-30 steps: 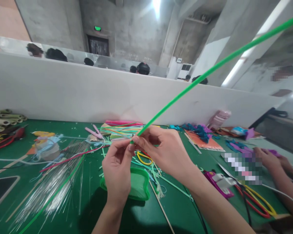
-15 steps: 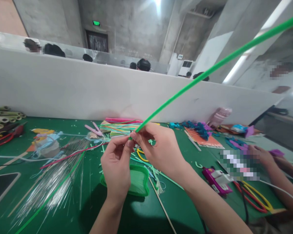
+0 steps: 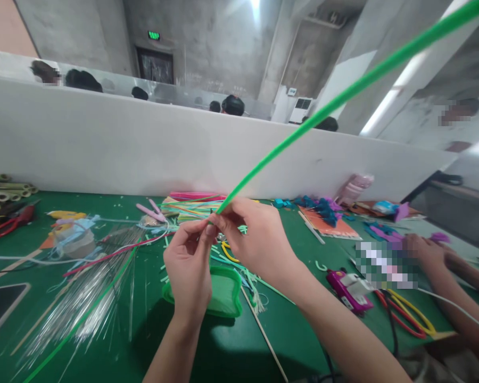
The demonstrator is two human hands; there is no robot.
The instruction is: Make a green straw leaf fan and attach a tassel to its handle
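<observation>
A long green stick (image 3: 343, 93) runs from my fingers up and to the right, out of the top right corner. My right hand (image 3: 255, 242) pinches its lower end between thumb and fingers. My left hand (image 3: 189, 268) is closed in a pinch at the same end, fingertips touching those of the right hand. What the left fingertips hold is too small to make out. Both hands hover above a green tray (image 3: 225, 295) on the green table (image 3: 143, 340).
Thin clear wires (image 3: 83, 298) fan out at the left. Coloured strips (image 3: 191, 205), pink tweezers (image 3: 149, 211) and a white partition wall (image 3: 104, 143) lie behind. A purple glue gun (image 3: 349, 290), red and yellow loops (image 3: 411, 314) and another person's hand (image 3: 427, 252) are at the right.
My hands have risen a little and the view has shifted slightly; the green stick's far end now points steeper toward the top right. The grip looks the same.
</observation>
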